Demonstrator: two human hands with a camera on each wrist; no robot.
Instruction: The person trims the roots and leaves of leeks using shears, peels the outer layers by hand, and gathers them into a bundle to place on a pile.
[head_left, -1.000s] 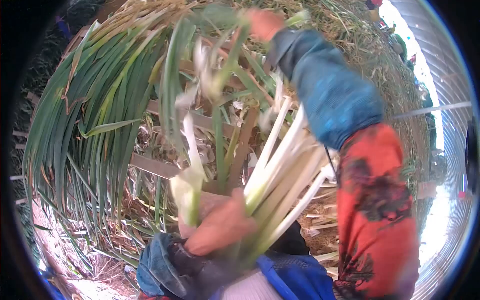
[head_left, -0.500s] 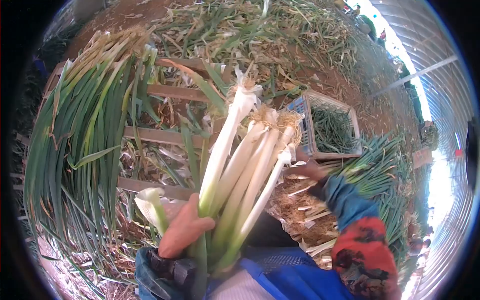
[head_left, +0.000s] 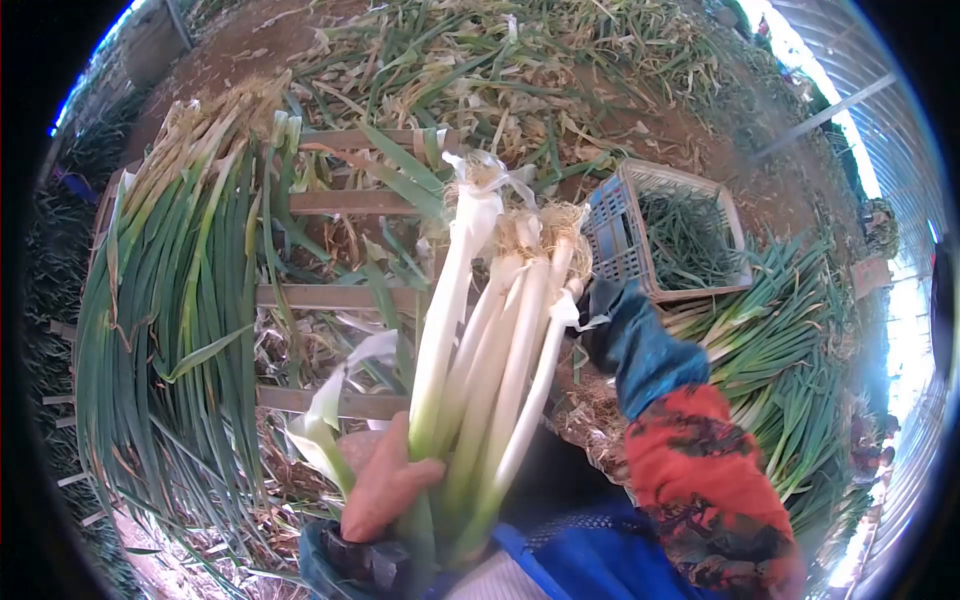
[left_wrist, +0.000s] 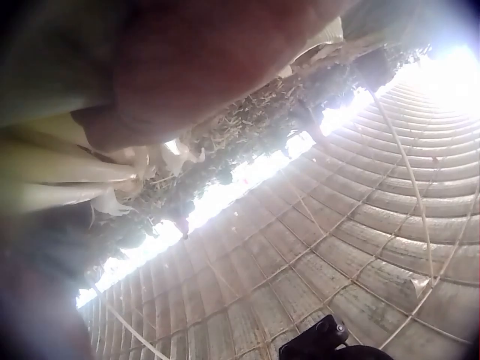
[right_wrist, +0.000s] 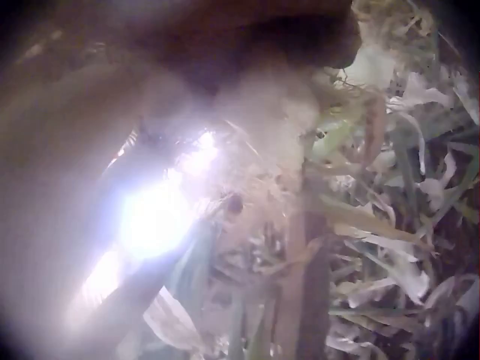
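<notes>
In the head view, my left hand [head_left: 385, 487] grips the lower, green part of a bunch of thick green onions [head_left: 515, 340], thumb across the front. Their white stalks slant up and right, with tangled roots and torn skin at the top. A loose pale leaf sheath [head_left: 322, 430] sticks out left of that hand. The right sleeve [head_left: 655, 365] reaches up to the root ends, which hide the right hand in the head view. Dark and blurred, my right hand [right_wrist: 255, 37] crosses the top of the right wrist view above pale stalks; I cannot tell how its fingers are bent.
A slatted wooden rack [head_left: 345, 203] bears a pile of untrimmed green onions [head_left: 180, 300] at left. Behind the right arm stands a plastic crate [head_left: 735, 225] with green leaves inside. More green onions [head_left: 780, 350] lie right of it. Leaf scraps [head_left: 480, 80] cover the ground beyond.
The right arm has come down from the far top of the rack to the root ends of the bunch, then slid in behind them. My left hand keeps its grip throughout.
</notes>
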